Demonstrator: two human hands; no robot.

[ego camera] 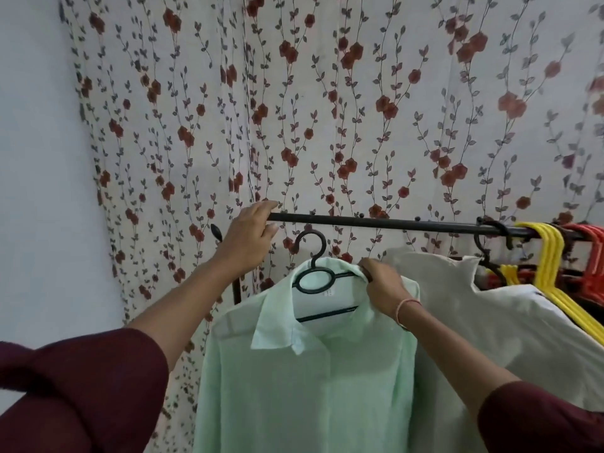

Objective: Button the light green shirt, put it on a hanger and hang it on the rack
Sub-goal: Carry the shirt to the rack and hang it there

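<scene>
The light green shirt (pixel 304 380) hangs buttoned on a black hanger (pixel 313 276), whose hook sits just below the black rack bar (pixel 376 222) and does not touch it. My right hand (pixel 380 286) grips the shirt's collar and the hanger's right shoulder. My left hand (pixel 250 233) is closed around the left end of the rack bar, to the left of the hook. The hanger's lower bar shows through the open collar.
A beige garment (pixel 490 322) hangs on a black hanger right of the green shirt. Yellow hangers (pixel 552 256) and red hangers (pixel 588 237) crowd the bar's right end. A floral curtain (pixel 327 109) hangs behind the rack. A plain wall (pixel 39 158) is at left.
</scene>
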